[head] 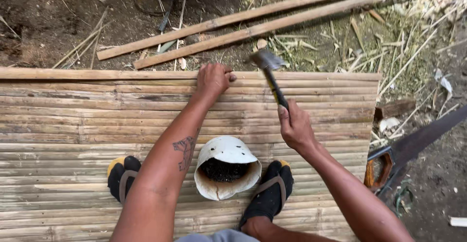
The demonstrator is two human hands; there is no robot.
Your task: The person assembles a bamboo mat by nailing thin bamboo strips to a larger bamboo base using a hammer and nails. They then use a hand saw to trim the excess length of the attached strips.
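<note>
ground: dark soil (pixel 44 23) | bamboo poles (pixel 272 20) | dry straw litter (pixel 389 52) | daylight

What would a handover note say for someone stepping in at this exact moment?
Left hand: fingers pressed on the far edge of the bamboo mat, thumb and fingers pinched together; whether they hold a nail cannot be told.
Right hand: firm grip on the hammer, head raised and blurred above the mat's far edge.
White bowl with dark small pieces sits between the feet. Handsaw lies on the ground to the right. Two long poles lie beyond the mat.
Done: slats laid side by side.
Left: hammering along the far edge appears under way.
</note>
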